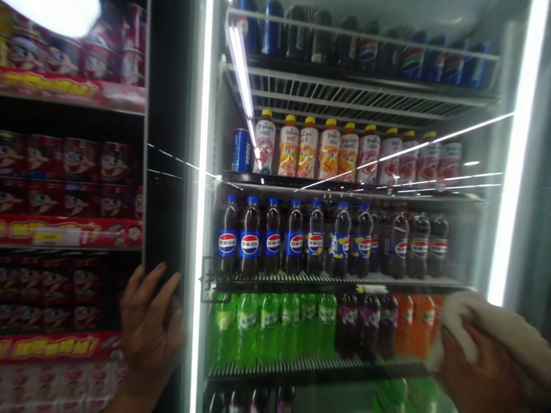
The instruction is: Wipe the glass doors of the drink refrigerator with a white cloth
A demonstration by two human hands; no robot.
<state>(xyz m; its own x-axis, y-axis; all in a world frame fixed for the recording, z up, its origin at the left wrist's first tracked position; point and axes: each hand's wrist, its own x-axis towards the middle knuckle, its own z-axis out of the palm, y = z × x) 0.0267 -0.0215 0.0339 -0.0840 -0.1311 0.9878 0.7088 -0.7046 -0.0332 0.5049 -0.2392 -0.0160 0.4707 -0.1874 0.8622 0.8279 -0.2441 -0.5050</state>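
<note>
At lower right, the right hand [477, 367] is gripping a bunched white cloth [495, 318] with bent fingers — a slack hold could be letting it slip. The left hand [150, 327], half-spread, seemingly empty, is hanging near the dark panel [169, 143] — swinging wide, it might be toppling the red canisters [86, 284] beyond.

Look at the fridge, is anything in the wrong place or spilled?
A blue can looks odd: it stands at the left end of a row of juice bottles, the only can there. I see no spill.
</note>
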